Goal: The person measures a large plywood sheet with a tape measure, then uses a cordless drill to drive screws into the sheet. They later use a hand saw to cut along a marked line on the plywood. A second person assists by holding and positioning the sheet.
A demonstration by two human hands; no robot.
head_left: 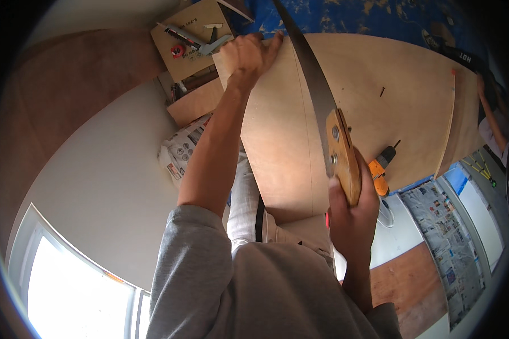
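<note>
A handsaw [316, 85] with a riveted wooden handle is in my right hand [353, 212], the fingers wrapped round the grip. Its long blade points away from me, over a large plywood sheet [274, 135], and passes the far edge. Whether the teeth touch the wood I cannot tell. A thin dark line runs across the sheet, left of the blade. My left hand [247, 55] grips the sheet's far edge near its left corner, fingers curled over it and thumb toward the blade. A loose screw [382, 91] lies on the plywood.
An orange-and-black cordless drill [380, 172] lies right of the saw. At the far left, a board [189, 20] carries a caulking gun [195, 42] and a red tape measure [177, 51]. Blue sheeting [345, 17] covers the floor beyond. Another person's arm [491, 113] shows at right.
</note>
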